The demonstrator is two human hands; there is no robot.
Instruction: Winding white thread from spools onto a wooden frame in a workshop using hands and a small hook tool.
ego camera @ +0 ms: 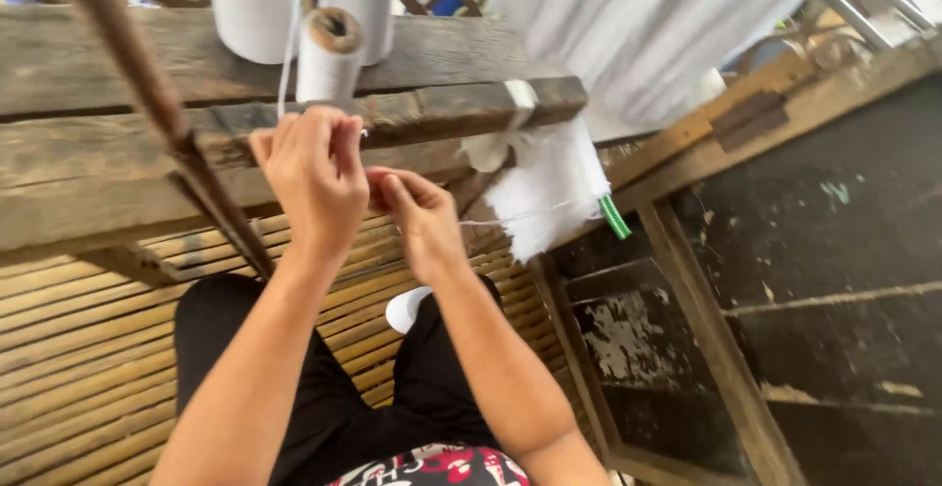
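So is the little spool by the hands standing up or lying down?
Standing up. The spool sits on its end on the wooden beam, its hollow core pointing up, just above the left hand.

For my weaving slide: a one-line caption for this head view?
Left hand and right hand pinch white thread below spools at a wooden loom beam.

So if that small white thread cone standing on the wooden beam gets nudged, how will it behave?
The small thread cone stands upright on a narrow beam, so it would probably tip easily and then roll. It looks light, being wound thread on a hollow core. A strand rises past it above the left hand, so a tug might drag it; whether it is attached is unclear.
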